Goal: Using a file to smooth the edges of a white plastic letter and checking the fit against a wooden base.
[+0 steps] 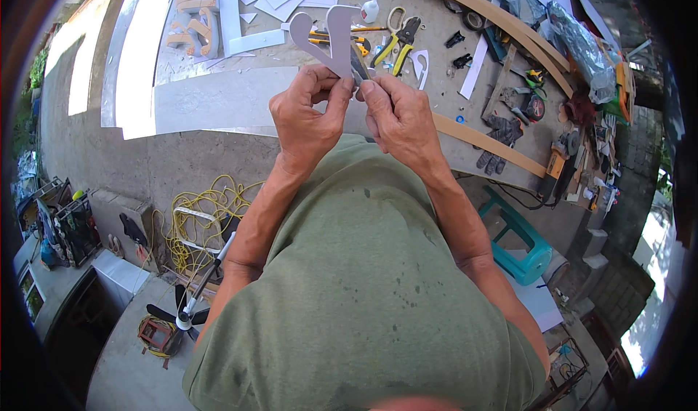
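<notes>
Trimming a grey cut-out shape [327, 37], held up over the workbench [218, 98].
Left hand [305, 117] pinches the shape's lower stem; right hand [400, 117] grips a small dark tool [359, 68] against its edge. Looks like edge cleanup; next stroke needs a steady pinch, blade away from fingertips.

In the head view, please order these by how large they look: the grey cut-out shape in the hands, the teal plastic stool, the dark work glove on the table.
1. Teal plastic stool, clearly largest.
2. Grey cut-out shape and dark work glove look about alike; the shape is held nearer the camera, so I do not rank them.
</notes>
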### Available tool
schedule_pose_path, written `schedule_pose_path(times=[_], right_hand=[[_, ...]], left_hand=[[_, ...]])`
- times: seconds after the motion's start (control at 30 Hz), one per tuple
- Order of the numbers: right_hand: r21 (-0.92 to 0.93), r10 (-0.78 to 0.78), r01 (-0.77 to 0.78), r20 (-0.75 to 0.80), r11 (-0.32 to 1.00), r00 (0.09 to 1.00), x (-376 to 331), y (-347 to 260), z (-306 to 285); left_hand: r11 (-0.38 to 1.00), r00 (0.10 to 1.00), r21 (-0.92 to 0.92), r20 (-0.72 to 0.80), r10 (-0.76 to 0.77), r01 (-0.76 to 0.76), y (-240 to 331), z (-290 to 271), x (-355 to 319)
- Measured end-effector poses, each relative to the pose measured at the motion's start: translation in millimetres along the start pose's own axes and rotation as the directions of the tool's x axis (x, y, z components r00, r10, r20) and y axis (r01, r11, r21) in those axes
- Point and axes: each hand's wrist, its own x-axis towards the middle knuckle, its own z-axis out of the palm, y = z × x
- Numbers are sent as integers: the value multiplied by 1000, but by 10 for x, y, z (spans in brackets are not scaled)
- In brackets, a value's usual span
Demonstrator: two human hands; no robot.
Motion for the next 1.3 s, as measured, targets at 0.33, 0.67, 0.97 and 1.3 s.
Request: schedule_pose_path(times=[0.33, 0.67, 0.97, 1.3], right_hand=[[48, 43, -41, -36, 998, 998, -29, 14, -62], [-167, -138, 130, -38, 977, 990, -104, 123, 69], [-119, -135, 132, -22, 984, 991, -65, 237, 107], [-420, -5, -38, -102, 907, 995, 206, 800, -139]], left_hand=[[963, 986, -215, 24, -163, 164, -20, 34, 19], [998, 997, 0, -39, -62, 62, -39, 36, -30], [996, 998, 49, -15, -67, 68, -39, 23, -32], [923, 930, -129, 122, -347, 361, -427, -176, -28]])
